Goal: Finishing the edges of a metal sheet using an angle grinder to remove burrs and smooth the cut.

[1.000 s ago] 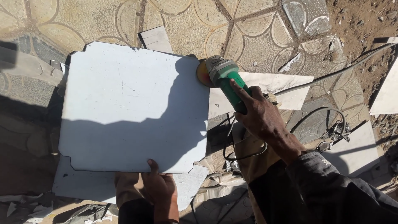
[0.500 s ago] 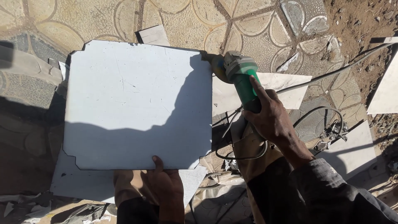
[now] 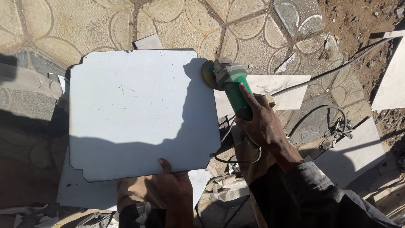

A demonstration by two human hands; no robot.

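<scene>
A large white square tile (image 3: 139,109) with notched corners lies flat in front of me. My left hand (image 3: 175,185) grips its near edge, thumb on top. My right hand (image 3: 263,126) holds a green angle grinder (image 3: 230,82) by its body. The grinder's disc (image 3: 207,74) sits at the tile's right edge near the far right corner. Whether the disc touches the tile I cannot tell.
Another white tile (image 3: 84,194) lies under the first, sticking out at the near left. More white tile pieces lie at the right (image 3: 274,90) and far right (image 3: 392,80). A black cable (image 3: 316,114) loops over the patterned paving (image 3: 253,38). Rubble lies at the top right.
The grinder's disc has moved along the tile's right edge toward the far right corner. My left hand stays on the near edge.
</scene>
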